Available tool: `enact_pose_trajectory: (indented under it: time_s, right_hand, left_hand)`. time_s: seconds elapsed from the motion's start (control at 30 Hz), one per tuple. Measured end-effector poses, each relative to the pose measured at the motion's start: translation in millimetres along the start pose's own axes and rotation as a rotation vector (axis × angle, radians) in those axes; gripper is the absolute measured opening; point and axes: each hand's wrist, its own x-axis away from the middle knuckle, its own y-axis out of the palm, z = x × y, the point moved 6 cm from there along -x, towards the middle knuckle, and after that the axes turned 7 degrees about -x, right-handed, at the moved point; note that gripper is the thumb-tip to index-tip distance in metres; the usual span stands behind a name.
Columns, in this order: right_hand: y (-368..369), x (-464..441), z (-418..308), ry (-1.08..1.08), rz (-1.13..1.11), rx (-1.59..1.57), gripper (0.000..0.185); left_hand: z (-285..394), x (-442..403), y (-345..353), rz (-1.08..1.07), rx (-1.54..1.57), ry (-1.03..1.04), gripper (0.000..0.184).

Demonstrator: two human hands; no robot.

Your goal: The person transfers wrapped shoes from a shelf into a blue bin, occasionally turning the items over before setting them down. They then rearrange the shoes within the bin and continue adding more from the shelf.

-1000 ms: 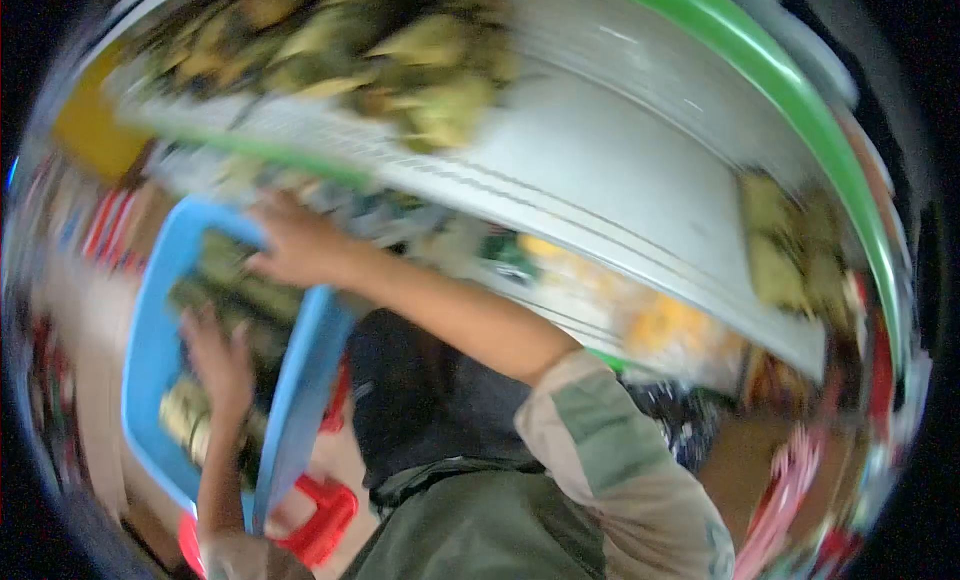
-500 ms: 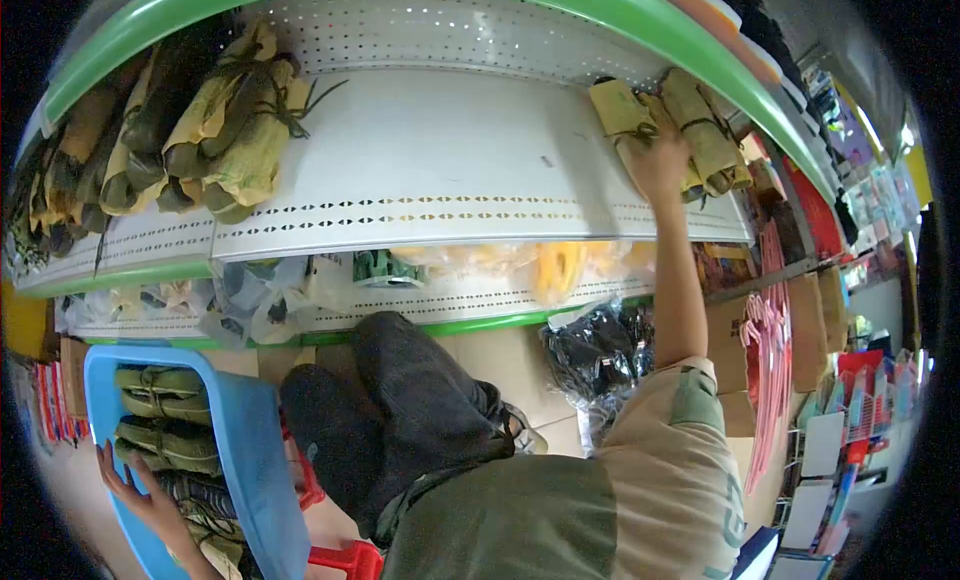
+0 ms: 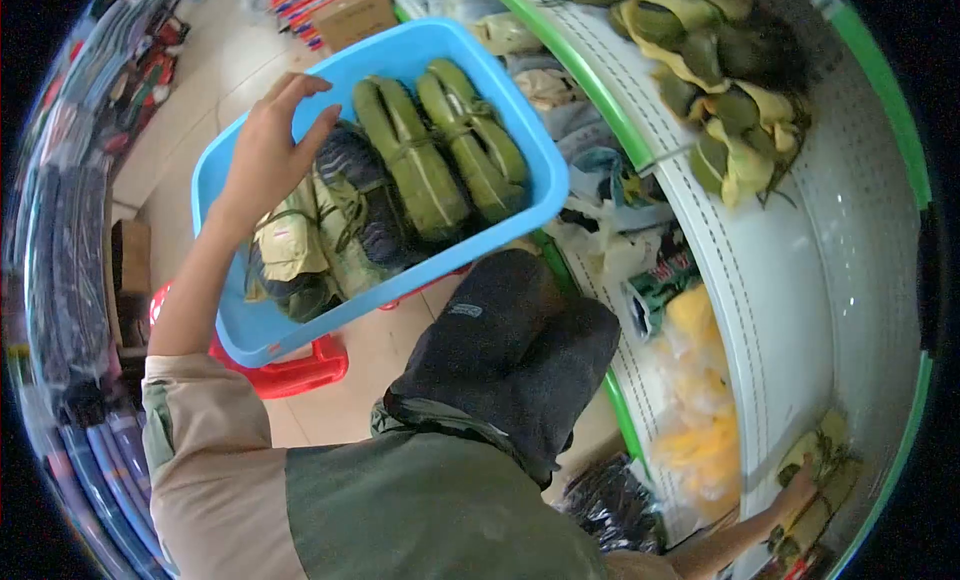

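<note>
My left hand [image 3: 275,145] hovers over the near-left rim of a blue plastic bin [image 3: 245,352], fingers spread and holding nothing. Inside lie tied olive-green bundles [image 3: 410,160] that look like pairs of canvas shoes. A dark ridged sole-like face [image 3: 352,170] shows among them, and one bundle has pale paper [image 3: 290,242] around it. At the far lower right, my right hand [image 3: 795,495] is closed on a paper-wrapped shoe bundle [image 3: 832,460] on the white shelf; its fingers are small and partly hidden.
More paper-wrapped bundles [image 3: 735,110] sit on the upper part of the white shelf [image 3: 790,310]. Bagged yellow goods [image 3: 695,410] fill the lower shelf. A red stool [image 3: 300,372] stands under the bin. Packaged goods [image 3: 70,270] line the left side, and a black plastic bag [image 3: 615,505] lies on the floor.
The view has swung left towards the bin, so the shelf now appears on the right. My left hand stays open by the bin, and my right hand remains at the shelf bundles.
</note>
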Motion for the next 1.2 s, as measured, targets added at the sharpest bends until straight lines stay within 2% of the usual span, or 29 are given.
enact_pose_trajectory:
  time_s: [0.07,0.1,0.17,0.23,0.33,0.37,0.4,0.5,0.57,0.6,0.67,0.7,0.8,0.87,0.9,0.93,1.0,1.03,1.07,1.1,1.13,1.2]
  right_hand:
    - [-31,2,-54,0.344,0.066,-0.315,0.057]
    - [-44,4,-87,0.469,0.101,-0.501,0.058]
    - [-70,7,-157,0.63,0.139,-0.855,0.061]
    - [-92,13,-221,0.691,0.138,-1.125,0.063]
    - [-118,22,-306,0.71,0.056,-1.364,0.067]
    - [-123,23,-334,0.693,-0.007,-1.423,0.069]
    - [-131,24,-363,0.668,-0.075,-1.474,0.07]
    - [-134,27,-446,0.496,-0.387,-1.683,0.08]
    - [-164,32,-537,0.163,-0.59,-1.845,0.084]
    - [-187,33,-589,-0.052,-0.774,-1.913,0.088]
    - [-203,46,-659,-0.182,-0.907,-1.953,0.093]
    - [-220,55,-697,-0.152,-1.058,-2.085,0.094]
    - [-238,82,-774,-0.535,-1.171,-2.079,0.08]
    - [-246,107,-821,-0.488,-1.356,-2.133,0.082]
    - [-240,120,-845,-0.631,-1.219,-2.047,0.082]
    - [-249,133,-864,-0.646,-1.203,-2.114,0.081]
    - [-248,159,-895,-0.841,-0.809,-1.747,0.084]
    - [-246,172,-910,-0.771,-1.043,-1.574,0.083]
    - [-234,193,-926,-0.849,-0.991,-1.476,0.081]
    - [-229,212,-935,-0.965,-1.079,-1.315,0.088]
    - [-234,225,-936,-1.111,-1.175,-1.177,0.086]
    - [-233,240,-941,-1.225,-1.173,-1.089,0.082]
  left_hand:
    - [-27,17,7,-0.22,-0.085,-0.117,0.028]
    - [-41,29,10,-0.33,-0.126,-0.177,0.03]
    - [-58,54,17,-0.498,-0.18,-0.169,0.034]
    - [-69,80,28,-0.612,-0.204,-0.091,0.042]
    - [-79,123,42,-0.673,-0.233,0.035,0.041]
    - [-82,129,46,-0.808,-0.171,-0.033,0.048]
    - [-80,130,41,-0.816,-0.181,-0.074,0.047]
    - [-75,135,27,-0.832,-0.206,-0.16,0.045]
    - [-78,140,22,-0.83,-0.218,-0.173,0.042]
    - [-80,142,18,-0.83,-0.22,-0.202,0.042]
    - [-82,147,11,-0.836,-0.224,-0.261,0.042]
    - [-82,148,7,-0.836,-0.24,-0.283,0.043]
    - [-78,156,-5,-0.788,-0.289,-0.312,0.046]
    - [-80,165,-6,-0.688,-0.32,-0.278,0.047]
    - [-82,167,-5,-0.677,-0.334,-0.271,0.045]
    - [-83,169,-3,-0.67,-0.347,-0.262,0.044]
    - [-83,168,-2,-0.657,-0.338,-0.26,0.039]
    - [-83,167,-1,-0.653,-0.317,-0.267,0.036]
    - [-84,165,0,-0.648,-0.295,-0.272,0.033]
    - [-87,164,4,-0.654,-0.272,-0.255,0.029]
    - [-93,165,10,-0.66,-0.249,-0.236,0.026]
    - [-98,166,21,-0.656,-0.227,-0.202,0.02]
